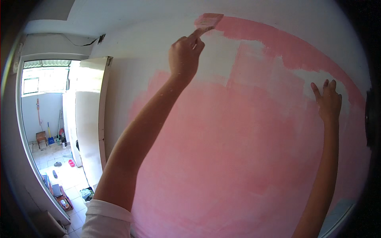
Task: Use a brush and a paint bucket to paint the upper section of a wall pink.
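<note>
My left hand [185,55] is raised high and closed around the handle of a wide, flat paintbrush [210,20]. The brush's pink-coated end touches the top of the wall, at the left end of a pink band [254,31] that runs along the ceiling line. Lower down at the right, my right hand [329,99] has its fingers spread against or close to the wall, beside an unpainted white patch, and holds nothing. Pink paint [214,139] covers most of the wall below, thin and streaky at its edges. White wall [131,71] shows at the left.
At the left a white door [89,115] stands open into a bright tiled room. In there are a small brown stool or chair [41,139], a blue dustpan [50,140], red slippers [71,163] and other floor items. A dark cable [85,43] runs above the doorway.
</note>
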Demonstrator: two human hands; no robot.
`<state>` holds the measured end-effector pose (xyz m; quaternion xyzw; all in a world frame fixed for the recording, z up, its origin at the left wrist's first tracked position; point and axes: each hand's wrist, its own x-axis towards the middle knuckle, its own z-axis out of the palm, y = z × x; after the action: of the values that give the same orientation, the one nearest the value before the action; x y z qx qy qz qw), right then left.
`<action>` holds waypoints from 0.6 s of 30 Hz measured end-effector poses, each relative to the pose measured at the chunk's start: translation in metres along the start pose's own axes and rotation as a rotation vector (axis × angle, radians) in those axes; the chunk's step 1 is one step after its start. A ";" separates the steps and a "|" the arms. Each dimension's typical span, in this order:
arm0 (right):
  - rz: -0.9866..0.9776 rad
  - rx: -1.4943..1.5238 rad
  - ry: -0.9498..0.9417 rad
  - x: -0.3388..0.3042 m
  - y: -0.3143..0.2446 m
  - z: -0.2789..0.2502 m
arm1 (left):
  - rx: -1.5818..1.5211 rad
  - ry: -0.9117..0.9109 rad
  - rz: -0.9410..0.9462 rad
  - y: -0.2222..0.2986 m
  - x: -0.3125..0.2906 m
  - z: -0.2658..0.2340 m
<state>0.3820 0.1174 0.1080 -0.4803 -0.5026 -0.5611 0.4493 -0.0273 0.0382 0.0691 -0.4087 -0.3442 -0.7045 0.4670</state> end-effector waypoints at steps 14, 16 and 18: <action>-0.044 0.022 0.042 0.002 0.006 0.013 | 0.069 -0.253 -0.020 -0.017 -0.047 -0.022; -0.055 0.034 0.041 0.002 0.006 0.010 | -0.050 -0.076 -0.070 -0.021 -0.048 -0.023; -0.014 0.005 -0.060 0.006 0.004 0.006 | -0.041 -0.056 -0.087 -0.022 -0.049 -0.023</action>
<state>0.3861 0.1233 0.1146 -0.4920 -0.5207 -0.5484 0.4313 -0.0428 0.0439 0.0134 -0.4225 -0.3603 -0.7193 0.4175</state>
